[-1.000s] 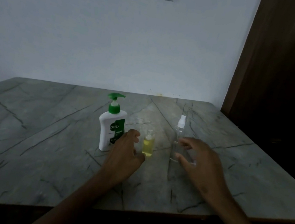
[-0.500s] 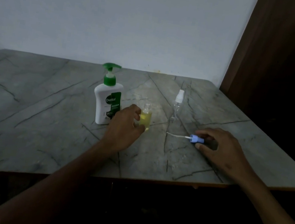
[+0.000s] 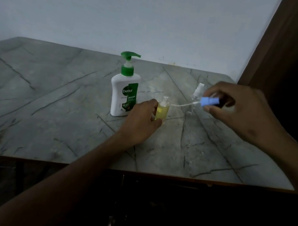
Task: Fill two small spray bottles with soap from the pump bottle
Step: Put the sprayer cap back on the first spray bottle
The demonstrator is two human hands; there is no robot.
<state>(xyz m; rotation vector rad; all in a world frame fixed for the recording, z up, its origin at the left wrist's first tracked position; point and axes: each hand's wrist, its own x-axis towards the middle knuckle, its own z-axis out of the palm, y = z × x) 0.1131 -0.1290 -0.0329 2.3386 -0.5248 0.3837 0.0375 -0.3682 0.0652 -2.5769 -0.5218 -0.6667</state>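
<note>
Yellow soap already fills most of the small open bottle (image 3: 162,111) that your left hand (image 3: 141,121) grips on the grey marbled surface (image 3: 49,108), just right of the white Dettol pump bottle (image 3: 123,94). Your right hand (image 3: 240,112) pinches the blue spray head (image 3: 209,101) in the air, its thin dip tube (image 3: 182,104) pointing toward the bottle's mouth.

The tube is limp and the neck is narrow, so it could catch on the rim and bend, or drip soap onto the surface. If your grip on the bottle slackens while you screw the head on, it may tip and spill. Your right wrist is also close to the clear, seemingly empty spray bottle (image 3: 195,100) behind it (light enough to topple at a brush).

Half a second ago the blue head lay on the surface under your right hand; now it is lifted and aimed at the bottle. Your left hand has kept its hold.
</note>
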